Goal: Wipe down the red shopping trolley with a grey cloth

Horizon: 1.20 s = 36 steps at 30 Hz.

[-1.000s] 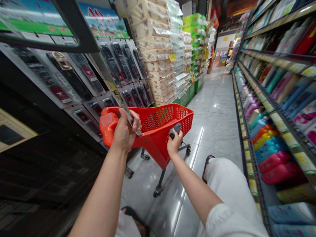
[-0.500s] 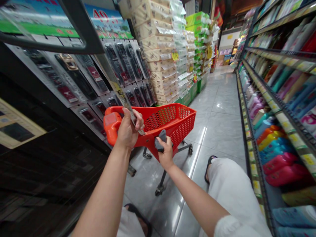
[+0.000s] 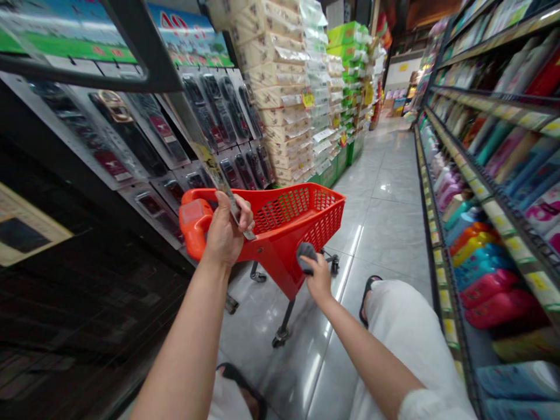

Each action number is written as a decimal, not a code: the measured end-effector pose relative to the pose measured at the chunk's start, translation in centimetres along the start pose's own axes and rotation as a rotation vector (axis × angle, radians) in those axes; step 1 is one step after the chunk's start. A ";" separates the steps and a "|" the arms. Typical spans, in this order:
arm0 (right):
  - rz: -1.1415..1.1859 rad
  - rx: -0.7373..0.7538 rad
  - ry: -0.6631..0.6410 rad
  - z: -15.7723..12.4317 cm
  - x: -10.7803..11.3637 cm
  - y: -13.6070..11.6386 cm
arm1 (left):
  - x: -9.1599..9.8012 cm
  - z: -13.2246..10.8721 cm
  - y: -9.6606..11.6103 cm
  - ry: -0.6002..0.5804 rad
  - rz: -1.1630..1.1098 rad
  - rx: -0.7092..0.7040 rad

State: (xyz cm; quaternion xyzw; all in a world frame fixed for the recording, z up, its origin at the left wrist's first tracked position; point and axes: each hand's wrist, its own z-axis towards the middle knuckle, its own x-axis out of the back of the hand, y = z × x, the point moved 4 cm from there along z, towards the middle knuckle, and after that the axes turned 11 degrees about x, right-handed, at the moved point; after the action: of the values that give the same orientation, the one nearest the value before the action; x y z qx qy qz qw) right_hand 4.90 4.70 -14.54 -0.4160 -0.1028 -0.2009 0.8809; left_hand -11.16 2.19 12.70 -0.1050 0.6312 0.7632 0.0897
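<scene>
A: What does the left hand [image 3: 224,233] have?

B: A long, narrow, flat grey strip [image 3: 203,154], with yellow and dark marks partway along it.

A: Where on the strip does the grip sit?

B: Close to its lower end. The thumb lies on one side and the fingers curl round the other, clamped on it, and a short tip sticks out below them. The rest slants out of the hand, up and to the left, towards a smooth dark-grey angular frame [image 3: 160,58] at the upper left corner of the view.

A: And the right hand [image 3: 320,280]?

B: Its fingers are closed on a small, rounded, dark-grey object [image 3: 305,256]. Whether it is soft or firm I can't tell, and the thumb is hard to make out. The object juts past the fingertips, up and to the left, lower than the strip's tip and apart from it.

A: Does either hand touch the cart?

B: I can't tell. The bright-red plastic shopping cart [image 3: 276,256], with its perforated basket, stands just beyond both hands, and the tip and the object both show against its side.

A: What lies around them?

B: Clear packs of dark goods [image 3: 227,105] hang on the left, near a tall stack of cream-coloured boxes [image 3: 280,87]. A long dark shelf [image 3: 507,221] with colourful bottles runs along the right.
</scene>
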 end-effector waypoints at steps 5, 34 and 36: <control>0.149 -0.161 0.386 5.5 0.7 1.1 | -0.1 0.1 -0.1 -0.021 0.006 -0.033; 0.472 -0.554 0.425 -1.7 -8.6 7.1 | -1.2 0.1 -0.1 -0.010 0.021 -0.049; 0.495 -0.545 0.432 -1.7 -8.9 6.3 | -1.3 0.1 -0.1 -0.005 0.022 -0.043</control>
State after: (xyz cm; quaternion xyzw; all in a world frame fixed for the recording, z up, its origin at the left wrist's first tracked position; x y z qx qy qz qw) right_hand -0.28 9.40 -23.09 -0.5941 0.2440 -0.0856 0.7617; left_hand -9.92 2.29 12.96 -0.0982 0.6154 0.7779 0.0805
